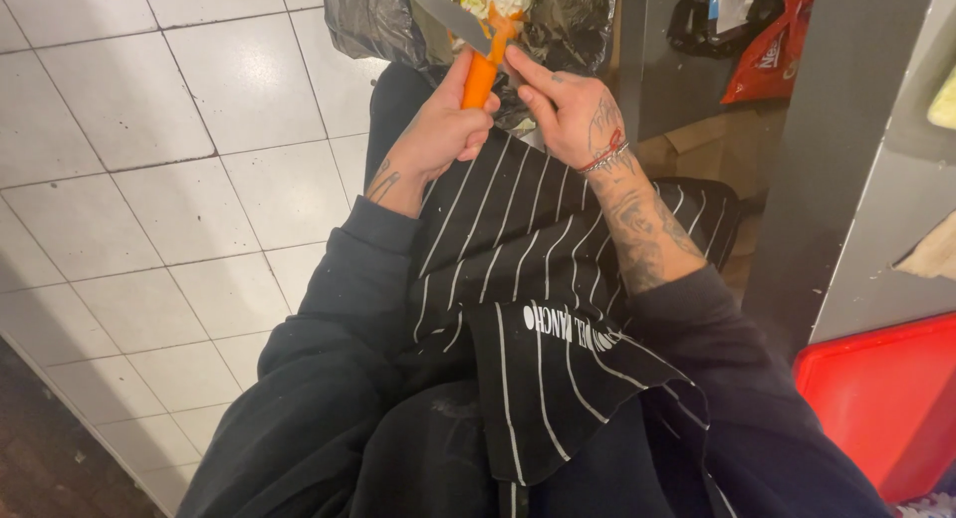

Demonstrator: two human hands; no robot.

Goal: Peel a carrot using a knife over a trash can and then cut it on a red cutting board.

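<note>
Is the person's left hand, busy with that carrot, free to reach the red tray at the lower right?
Probably not easily. The left hand grips the carrot, and the red tray lies on the far side, past the right hand holding the knife. The left hand would have to cross the right arm.

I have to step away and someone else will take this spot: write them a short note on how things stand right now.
Left hand: gripping the carrot, held upright over the black bin bag.
Right hand: holding the knife, blade against the carrot's top.
Done: an orange peel strip hangs at the blade, and scraps lie in the bag.
Left: how much of the carrot remains unpeeled cannot be told.
A red tray sits on the right.
</note>
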